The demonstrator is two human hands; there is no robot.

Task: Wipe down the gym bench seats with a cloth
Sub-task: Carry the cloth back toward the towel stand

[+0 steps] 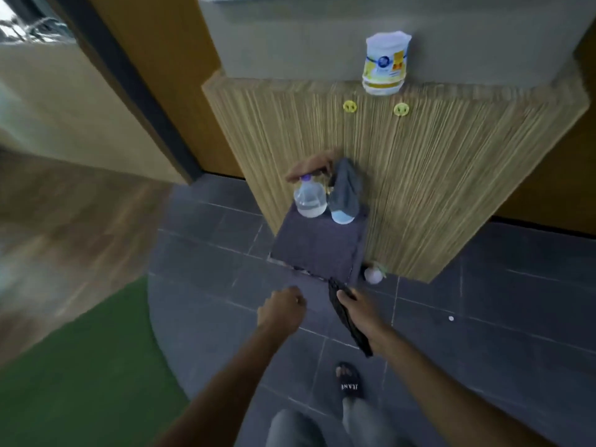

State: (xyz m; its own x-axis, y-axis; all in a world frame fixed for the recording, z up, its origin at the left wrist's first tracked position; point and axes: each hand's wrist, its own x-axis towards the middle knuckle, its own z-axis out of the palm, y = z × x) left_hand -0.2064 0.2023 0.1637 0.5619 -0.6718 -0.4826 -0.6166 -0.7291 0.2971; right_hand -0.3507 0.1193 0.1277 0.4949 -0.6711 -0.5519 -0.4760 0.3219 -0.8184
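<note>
My right hand grips a dark cloth that hangs down along my wrist. My left hand is curled into a loose fist with nothing in it, just left of the right hand. Both hands hover over the dark tiled floor in front of a small dark purple stool. On the stool stand a clear water bottle with a purple cap and a light blue bottle with a grey cloth draped over it. No gym bench is in view.
A ribbed wooden cabinet with two yellow knobs stands behind the stool; a white and yellow tub sits on its grey top. A small white ball lies at its base. Green matting lies at lower left. My sandalled foot is below.
</note>
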